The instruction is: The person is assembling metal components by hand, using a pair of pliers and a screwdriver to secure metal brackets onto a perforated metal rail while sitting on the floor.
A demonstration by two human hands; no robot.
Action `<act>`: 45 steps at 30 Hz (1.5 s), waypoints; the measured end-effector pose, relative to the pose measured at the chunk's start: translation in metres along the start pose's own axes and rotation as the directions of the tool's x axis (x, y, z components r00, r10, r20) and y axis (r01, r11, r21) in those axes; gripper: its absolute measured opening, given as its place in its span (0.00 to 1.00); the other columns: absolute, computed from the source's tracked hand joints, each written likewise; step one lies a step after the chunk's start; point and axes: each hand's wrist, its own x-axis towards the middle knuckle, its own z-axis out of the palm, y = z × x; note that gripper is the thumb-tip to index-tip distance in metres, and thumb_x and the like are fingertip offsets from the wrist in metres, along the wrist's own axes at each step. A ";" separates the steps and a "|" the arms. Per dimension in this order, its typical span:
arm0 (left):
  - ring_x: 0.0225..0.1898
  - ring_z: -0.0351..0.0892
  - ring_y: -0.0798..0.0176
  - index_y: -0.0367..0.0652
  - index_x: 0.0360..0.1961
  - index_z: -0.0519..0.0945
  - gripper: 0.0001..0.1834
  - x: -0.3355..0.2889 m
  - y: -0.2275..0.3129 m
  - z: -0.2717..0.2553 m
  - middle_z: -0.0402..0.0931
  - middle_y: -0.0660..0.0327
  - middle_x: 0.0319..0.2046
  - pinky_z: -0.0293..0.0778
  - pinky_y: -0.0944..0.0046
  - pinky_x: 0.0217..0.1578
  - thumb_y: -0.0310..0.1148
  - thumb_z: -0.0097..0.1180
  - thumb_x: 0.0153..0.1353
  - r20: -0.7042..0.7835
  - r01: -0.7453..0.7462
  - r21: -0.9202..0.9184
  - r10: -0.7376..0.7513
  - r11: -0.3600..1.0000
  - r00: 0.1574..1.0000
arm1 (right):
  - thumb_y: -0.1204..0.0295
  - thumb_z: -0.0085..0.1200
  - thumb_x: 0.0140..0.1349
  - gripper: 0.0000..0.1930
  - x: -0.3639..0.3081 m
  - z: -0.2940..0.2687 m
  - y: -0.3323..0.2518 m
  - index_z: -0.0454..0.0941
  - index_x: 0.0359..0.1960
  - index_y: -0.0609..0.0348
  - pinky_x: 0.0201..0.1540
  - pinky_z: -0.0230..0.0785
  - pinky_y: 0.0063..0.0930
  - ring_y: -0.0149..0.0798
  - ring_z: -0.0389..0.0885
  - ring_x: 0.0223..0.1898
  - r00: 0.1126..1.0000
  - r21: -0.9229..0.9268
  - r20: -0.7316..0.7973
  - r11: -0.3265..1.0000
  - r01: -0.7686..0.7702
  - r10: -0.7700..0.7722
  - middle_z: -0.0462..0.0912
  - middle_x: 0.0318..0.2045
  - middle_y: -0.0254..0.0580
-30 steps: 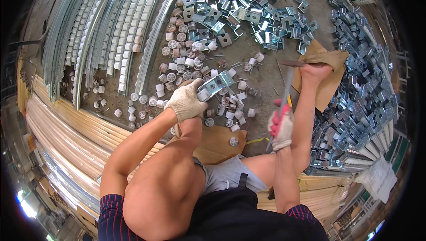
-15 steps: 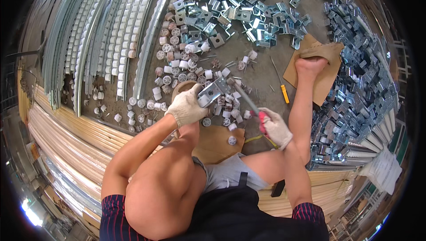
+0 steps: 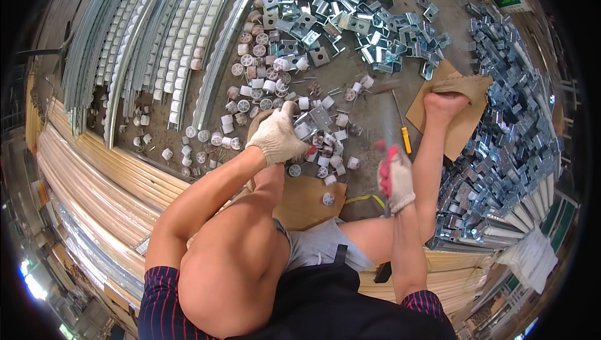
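Note:
My left hand (image 3: 275,138), in a cream knit glove, is closed on a shiny metal bracket (image 3: 322,116) low over the floor. Its fingers hide part of that bracket. White plastic rollers (image 3: 266,103) with spoked ends lie all around it, and some are stained brown. To the right, my right hand (image 3: 397,180) grips a hammer (image 3: 389,121) in a glove with a pink-red palm. The hammer is raised and smeared by motion, its head apart from the bracket.
Loose brackets (image 3: 357,24) are heaped ahead, and more are stacked (image 3: 501,133) at the right. Metal rails (image 3: 216,58) with rollers lie at the left. A yellow-handled screwdriver (image 3: 405,140) lies beside my right foot, which rests on cardboard (image 3: 416,105). Long wrapped strips (image 3: 94,196) extend at the lower left.
My right hand has swung the hammer up and to the right, off the bracket. The left hand has shifted slightly right, and the bracket has turned in its hold.

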 end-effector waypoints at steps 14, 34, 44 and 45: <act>0.76 0.56 0.33 0.49 0.69 0.75 0.43 -0.020 -0.041 0.016 0.65 0.43 0.72 0.59 0.37 0.72 0.54 0.73 0.54 -0.198 -0.130 0.381 0.218 0.915 0.956 | 0.62 0.47 0.82 0.15 0.014 0.004 0.044 0.81 0.60 0.49 0.16 0.55 0.20 0.20 0.62 0.14 0.989 -0.242 -0.145 0.968 -0.065 0.030 0.70 0.20 0.24; 0.57 0.72 0.49 0.42 0.67 0.77 0.31 -0.376 -0.176 0.046 0.79 0.53 0.52 0.69 0.49 0.61 0.43 0.65 0.64 -0.302 0.689 -0.002 -0.658 0.725 0.690 | 0.62 0.62 0.65 0.27 0.114 -0.017 0.060 0.75 0.64 0.54 0.62 0.73 0.51 0.60 0.78 0.60 0.663 -0.939 -0.231 0.342 0.041 -0.712 0.78 0.57 0.58; 0.45 0.75 0.55 0.39 0.64 0.79 0.28 -0.348 -0.126 0.006 0.81 0.56 0.42 0.73 0.54 0.53 0.39 0.65 0.64 -0.272 0.643 -0.130 -0.650 0.755 0.709 | 0.51 0.59 0.67 0.38 0.230 0.007 -0.089 0.65 0.75 0.54 0.66 0.71 0.49 0.63 0.80 0.64 0.777 -0.737 -0.373 0.671 0.084 -0.507 0.80 0.62 0.66; 0.44 0.75 0.56 0.39 0.64 0.79 0.28 -0.335 -0.125 -0.010 0.81 0.56 0.41 0.74 0.54 0.52 0.39 0.65 0.64 -0.276 0.626 -0.132 -0.635 0.769 0.722 | 0.50 0.59 0.67 0.39 0.239 0.002 -0.091 0.64 0.76 0.54 0.66 0.71 0.49 0.63 0.79 0.65 0.795 -0.733 -0.369 0.677 0.069 -0.481 0.80 0.63 0.67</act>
